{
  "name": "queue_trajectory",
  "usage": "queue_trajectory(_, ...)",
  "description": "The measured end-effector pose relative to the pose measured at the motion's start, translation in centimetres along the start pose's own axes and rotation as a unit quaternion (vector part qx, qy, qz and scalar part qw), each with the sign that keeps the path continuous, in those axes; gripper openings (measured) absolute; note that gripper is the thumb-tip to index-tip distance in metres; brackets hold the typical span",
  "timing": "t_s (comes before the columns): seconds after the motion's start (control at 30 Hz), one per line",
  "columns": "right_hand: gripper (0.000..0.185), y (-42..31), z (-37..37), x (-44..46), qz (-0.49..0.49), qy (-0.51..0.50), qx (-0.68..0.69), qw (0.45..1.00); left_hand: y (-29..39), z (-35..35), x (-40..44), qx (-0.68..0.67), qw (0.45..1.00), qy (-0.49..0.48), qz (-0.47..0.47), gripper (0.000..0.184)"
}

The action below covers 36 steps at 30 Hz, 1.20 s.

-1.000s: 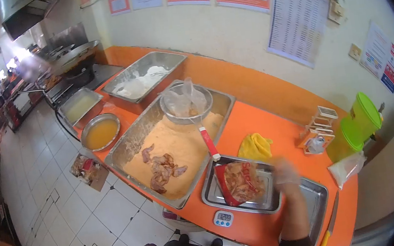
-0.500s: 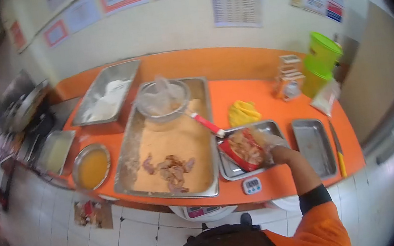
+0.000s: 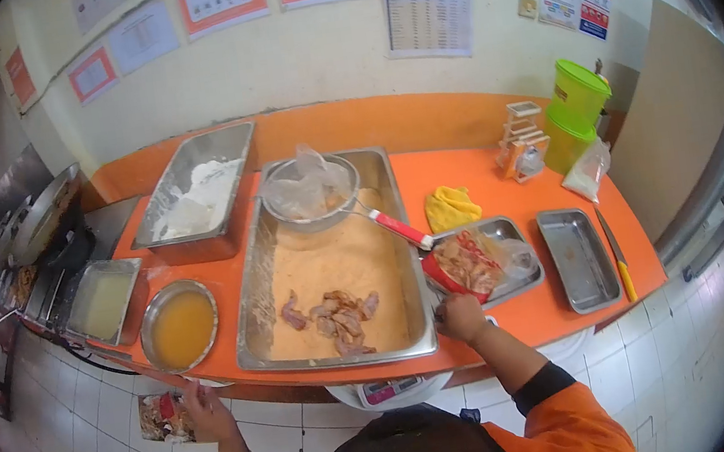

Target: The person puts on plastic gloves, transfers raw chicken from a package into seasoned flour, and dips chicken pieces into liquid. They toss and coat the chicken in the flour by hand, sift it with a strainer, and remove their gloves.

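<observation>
My right hand [image 3: 463,316] is at the front left corner of a metal tray [image 3: 529,282]. Its fingers are curled, and what they grip, if anything, is hidden. In that tray lies a clear and red plastic bag [image 3: 470,265] of raw meat pieces. My left hand [image 3: 208,413] hangs before the counter's front edge, below a bowl of orange liquid [image 3: 180,328], with nothing in it and its fingers stretched out. Between my hands a large metal pan [image 3: 340,360] holds orange-tinted flour [image 3: 321,259]. Several raw meat pieces [image 3: 338,319] lie on the flour.
A red-handled strainer [image 3: 315,218] holding a plastic bag rests across the pan's back. Behind left stands a deep tray of white flour [image 3: 202,192]. To the right are a yellow cloth [image 3: 451,207], a second metal tray [image 3: 579,261], a knife [image 3: 620,261] and green buckets [image 3: 576,111].
My right hand has moved left from the bag's right side to the tray's front left corner. My left hand has risen into view. The small timer is now out of sight.
</observation>
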State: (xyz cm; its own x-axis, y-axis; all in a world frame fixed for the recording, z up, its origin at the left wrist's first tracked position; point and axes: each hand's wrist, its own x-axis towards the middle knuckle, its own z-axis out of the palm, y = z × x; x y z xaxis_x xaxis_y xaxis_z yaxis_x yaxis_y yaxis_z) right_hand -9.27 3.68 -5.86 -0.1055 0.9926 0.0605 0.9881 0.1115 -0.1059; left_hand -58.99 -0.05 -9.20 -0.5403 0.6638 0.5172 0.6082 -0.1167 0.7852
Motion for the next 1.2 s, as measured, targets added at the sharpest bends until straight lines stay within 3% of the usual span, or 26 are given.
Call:
queue_trajectory(0.1, 0.023, 1.5, 1.9, 0.3, 0.039, 0.006, -0.038, 0.998, 11.3, 3.3, 6.1, -0.002, 0.985, -0.030, 0.172, 0.025)
queue_trajectory(0.2, 0.027, 4.9, 1.7, 0.8, 0.203, -0.013, -0.032, 0.979, 16.1, 8.2, 10.6, 0.047, 0.948, -0.090, 0.303, 0.028)
queue_trajectory(0.27, 0.035, 6.5, -2.3, 1.3, 0.193, -0.101, -0.061, 0.974, 18.8, 11.6, 13.2, 0.058, 0.929, -0.129, 0.341, 0.032)
queue_trajectory(0.37, 0.036, 3.1, -11.4, 5.0, 0.122, 0.093, 0.013, 0.988, 20.9, 18.0, 15.9, 0.046, 0.925, -0.184, 0.328, 0.037)
queue_trajectory(0.43, 0.028, 1.4, -13.5, 9.9, 0.069, 0.154, 0.206, 0.964, 21.4, 22.8, 17.1, 0.080, 0.916, -0.201, 0.339, 0.039)
queue_trajectory(0.47, 0.019, -0.7, -15.0, 12.5, -0.028, 0.230, 0.251, 0.940, 21.7, 25.1, 17.5, 0.107, 0.907, -0.200, 0.354, 0.038)
queue_trajectory(0.6, 0.032, -9.1, -15.4, 25.2, -0.172, 0.247, 0.486, 0.821, 19.1, 32.3, 18.4, 0.240, 0.864, -0.163, 0.411, 0.029)
queue_trajectory(0.63, 0.030, -10.8, -14.1, 28.5, -0.133, 0.256, 0.409, 0.866, 19.1, 32.9, 19.1, 0.293, 0.850, -0.210, 0.384, 0.026)
queue_trajectory(0.7, 0.026, -11.0, -10.9, 33.2, -0.051, 0.209, 0.280, 0.935, 18.9, 33.5, 21.0, 0.395, 0.804, -0.303, 0.325, 0.023)
queue_trajectory(0.77, 0.024, -10.8, -8.9, 35.7, 0.030, 0.097, 0.185, 0.978, 19.8, 31.7, 22.4, 0.273, 0.878, -0.300, 0.255, 0.016)
queue_trajectory(0.8, 0.021, -10.6, -9.2, 35.7, 0.029, 0.116, 0.179, 0.977, 20.6, 30.5, 23.3, 0.208, 0.906, -0.296, 0.217, 0.013)
queue_trajectory(0.9, 0.015, -9.1, -10.9, 32.9, 0.035, 0.156, 0.192, 0.968, 21.5, 27.8, 25.6, 0.095, 0.918, -0.350, 0.159, 0.014)
queue_trajectory(1.0, 0.014, -9.1, -16.8, 27.9, 0.022, 0.206, 0.257, 0.944, 23.2, 24.8, 26.9, 0.092, 0.908, -0.314, 0.262, 0.016)
queue_trajectory(1.1, 0.015, -9.5, -21.0, 23.0, -0.025, 0.297, 0.226, 0.927, 24.5, 22.3, 28.4, 0.004, 0.861, -0.231, 0.452, 0.016)
queue_trajectory(1.2, 0.016, -10.5, -24.4, 18.2, -0.013, 0.263, 0.198, 0.944, 26.3, 20.5, 29.3, -0.016, 0.825, -0.172, 0.538, 0.020)
